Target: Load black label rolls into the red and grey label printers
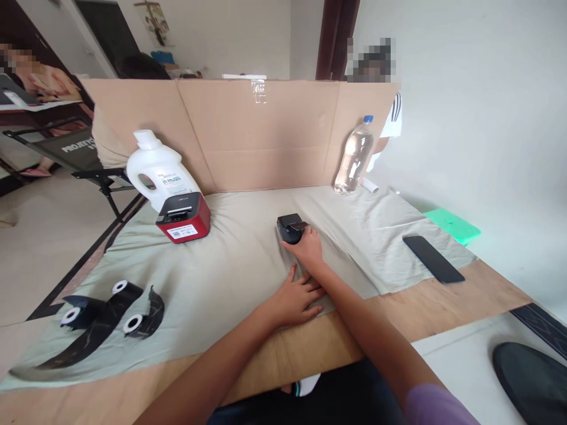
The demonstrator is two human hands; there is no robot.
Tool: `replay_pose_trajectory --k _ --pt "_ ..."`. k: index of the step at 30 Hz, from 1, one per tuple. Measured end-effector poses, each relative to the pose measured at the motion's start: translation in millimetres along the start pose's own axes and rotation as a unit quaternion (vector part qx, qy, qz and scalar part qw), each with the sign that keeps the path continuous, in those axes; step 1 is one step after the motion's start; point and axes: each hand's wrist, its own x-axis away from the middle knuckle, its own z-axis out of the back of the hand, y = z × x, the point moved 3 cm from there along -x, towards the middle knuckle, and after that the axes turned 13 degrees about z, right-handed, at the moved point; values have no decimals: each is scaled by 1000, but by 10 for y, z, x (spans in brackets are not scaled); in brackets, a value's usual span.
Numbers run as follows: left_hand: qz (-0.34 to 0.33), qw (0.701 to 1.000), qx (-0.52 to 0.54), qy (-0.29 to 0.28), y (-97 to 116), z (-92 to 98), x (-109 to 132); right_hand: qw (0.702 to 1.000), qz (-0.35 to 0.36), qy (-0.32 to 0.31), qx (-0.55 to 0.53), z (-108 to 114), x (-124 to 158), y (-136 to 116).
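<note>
My right hand (308,248) reaches forward over the grey cloth (221,277) and closes on a small black device (290,227), its fingers around the near side. My left hand (296,298) lies flat on the cloth just behind it, fingers stretched out, beside my right wrist. It holds nothing.
A red and black label printer (183,217) and a white jug (155,168) stand at the back left. Three black tape rolls (110,310) lie unwound at the front left. A water bottle (354,156) stands at the back right, a black phone (433,258) at right. A cardboard wall (248,130) closes the back.
</note>
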Motion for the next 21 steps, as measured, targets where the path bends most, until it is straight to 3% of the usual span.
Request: replay_pose_trajectory --k 3,5,8,10,11,13,16,21 --pt "-21 1000 10 19 27 59 0 999 -43 21 25 -46 47 -25" --pt "10 998 10 69 -32 151 -8 999 -30 21 16 -63 72 -25" --pt "182 958 34 220 -331 414 -12 1000 -20 5 -11 -57 96 72" --pt "309 894 100 310 -638 601 -22 999 6 -17 -34 -46 96 165" --pt "354 864 143 329 -803 670 -50 998 29 -26 -49 -40 92 208" --pt "408 831 217 310 -1122 747 -174 992 82 -37 -85 -32 83 274" --pt "457 811 278 236 -1494 747 -421 983 118 -37 -135 -34 69 331" --pt "464 799 339 177 -1726 674 -679 983 111 -44 -139 -14 19 343"
